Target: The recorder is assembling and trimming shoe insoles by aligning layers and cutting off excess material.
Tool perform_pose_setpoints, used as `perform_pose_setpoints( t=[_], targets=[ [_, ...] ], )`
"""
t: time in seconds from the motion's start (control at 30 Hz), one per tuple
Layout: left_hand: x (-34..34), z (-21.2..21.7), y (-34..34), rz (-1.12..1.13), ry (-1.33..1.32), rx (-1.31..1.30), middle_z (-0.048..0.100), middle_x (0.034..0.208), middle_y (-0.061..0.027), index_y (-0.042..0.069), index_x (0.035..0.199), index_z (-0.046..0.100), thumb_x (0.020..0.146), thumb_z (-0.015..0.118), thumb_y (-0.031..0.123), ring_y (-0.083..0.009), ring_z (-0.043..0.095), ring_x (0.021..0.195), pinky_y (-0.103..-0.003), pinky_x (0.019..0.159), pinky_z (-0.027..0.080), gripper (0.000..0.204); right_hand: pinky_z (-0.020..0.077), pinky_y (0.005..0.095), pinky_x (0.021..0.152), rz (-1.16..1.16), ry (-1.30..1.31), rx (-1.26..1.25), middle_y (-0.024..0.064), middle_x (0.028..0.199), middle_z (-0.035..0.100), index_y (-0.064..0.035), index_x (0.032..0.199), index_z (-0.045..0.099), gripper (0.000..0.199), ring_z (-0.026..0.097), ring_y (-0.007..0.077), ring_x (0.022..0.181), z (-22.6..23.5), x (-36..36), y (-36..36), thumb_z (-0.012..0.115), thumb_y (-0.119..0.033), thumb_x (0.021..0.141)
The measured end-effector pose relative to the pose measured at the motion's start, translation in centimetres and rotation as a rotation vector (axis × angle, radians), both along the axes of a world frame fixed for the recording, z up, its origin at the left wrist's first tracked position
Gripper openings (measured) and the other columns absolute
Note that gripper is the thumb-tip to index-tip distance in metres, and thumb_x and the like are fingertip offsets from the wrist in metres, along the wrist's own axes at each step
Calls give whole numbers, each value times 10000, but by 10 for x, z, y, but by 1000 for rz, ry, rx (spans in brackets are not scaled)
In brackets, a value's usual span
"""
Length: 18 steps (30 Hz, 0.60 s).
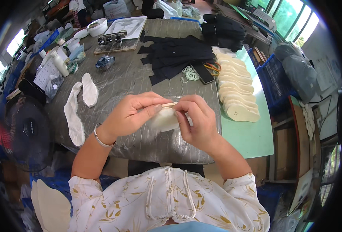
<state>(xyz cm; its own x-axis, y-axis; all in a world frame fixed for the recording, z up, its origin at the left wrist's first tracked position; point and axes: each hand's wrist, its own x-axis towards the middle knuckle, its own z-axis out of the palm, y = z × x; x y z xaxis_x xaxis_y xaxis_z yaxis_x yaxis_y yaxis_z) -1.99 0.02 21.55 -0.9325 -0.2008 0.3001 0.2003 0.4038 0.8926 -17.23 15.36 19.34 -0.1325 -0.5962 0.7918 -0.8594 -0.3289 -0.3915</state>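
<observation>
Two white insoles [82, 101] lie left, one cream insole [164, 118] sits in two hands [167, 116].

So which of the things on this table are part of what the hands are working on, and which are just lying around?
In hand:
left hand
right hand
cream insole pinched between both
row of cream insoles
two white insole pieces

Lying about:
black fabric pieces
rubber bands
phone
white bottle
bowl
fan

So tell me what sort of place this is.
Probably a small shoe-insole workshop. Both hands, left hand and right hand, hold a pale insole over a plastic-covered worktable; a row of cream insoles and black cut fabric pieces lie on it.
</observation>
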Motion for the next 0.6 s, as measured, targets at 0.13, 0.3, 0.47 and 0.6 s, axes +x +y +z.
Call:
perform_pose_setpoints(
  t=[0.13,0.3,0.47,0.6],
  targets=[
    [-2,-5,-2,-32,-24,75,669,1035,-66,-8,1131,675,957,531,89,-117,611,901,-243,775,470,245,488,341,597,11,59,-38,102,856,601,-27,882,575,202,599,273,728,-3,-1,1,693,40,732],
    [-2,-10,6,-23,33,30,664,1063,-84,-17,1141,663,969,529,102,-132,612,932,-253,806,478,248,484,336,584,6,-96,6,102,837,598,-25,865,570,187,595,266,706,-5,0,3,676,55,735],
    [0,-7,12,5,35,-13,645,1119,-120,-41,1170,634,957,555,98,-176,614,1002,-286,879,470,266,485,337,580,-2,-127,32,104,827,599,-22,854,568,167,599,267,696,-1,1,3,664,57,742],
    [-1,-7,18,39,60,-128,647,1116,-127,-24,1164,642,937,578,89,-195,623,988,-296,863,480,261,486,331,567,-15,-117,23,91,826,604,-29,850,573,172,600,258,683,-3,2,6,681,45,738]
  ],
)
